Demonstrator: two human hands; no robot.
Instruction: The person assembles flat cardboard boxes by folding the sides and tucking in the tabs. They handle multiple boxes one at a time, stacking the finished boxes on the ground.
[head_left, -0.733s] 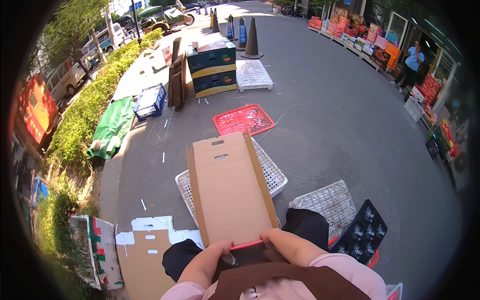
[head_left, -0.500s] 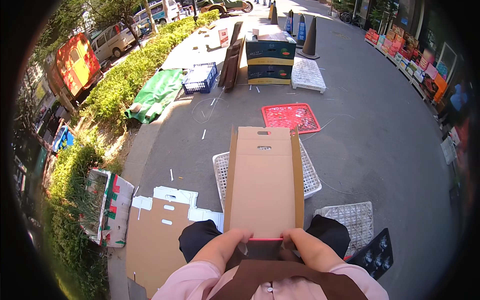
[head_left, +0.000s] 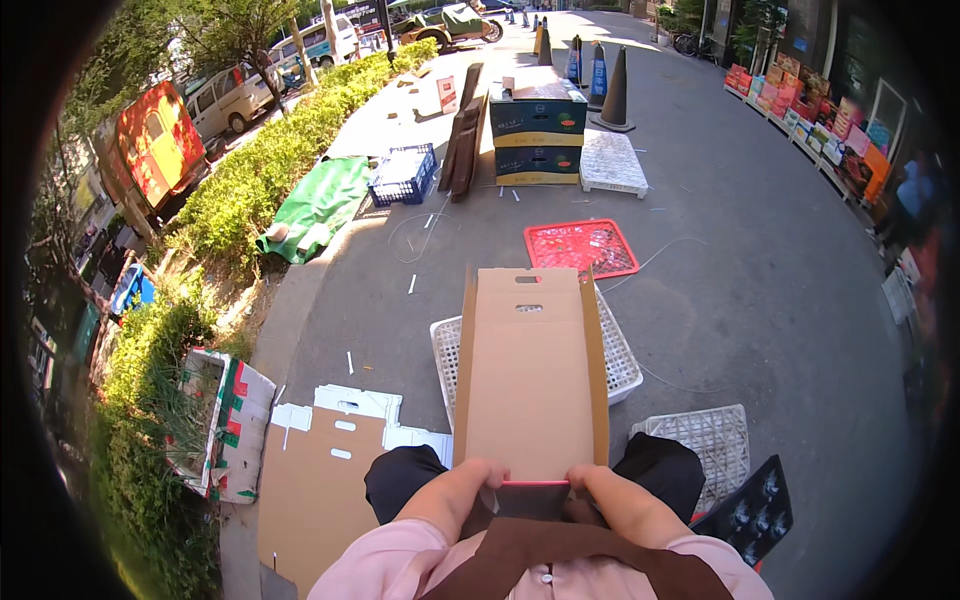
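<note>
A partly folded brown cardboard box [head_left: 530,390] lies lengthwise before me, its long side walls raised and two handle slots at its far end. It rests over a white plastic basket [head_left: 618,350]. At the near end, a reddish edge runs between my hands. My left hand [head_left: 487,472] is closed on the left near corner, my right hand [head_left: 583,475] on the right one. Fingertips of both are partly hidden behind the board. Flat cardboard blanks [head_left: 320,490], brown with white edges, lie on the ground at my left.
Beyond the box lies a red plastic crate lid [head_left: 580,245]. A white grid tray [head_left: 700,450] and a black tray [head_left: 750,510] are at my right. Farther off stand stacked dark green boxes [head_left: 538,115], a blue crate [head_left: 402,175] and cones [head_left: 618,90]. A hedge [head_left: 270,140] borders the left.
The whole scene sits slightly lower in the picture as my view tilts up a little. Both hands keep their hold on the box's near edge.
</note>
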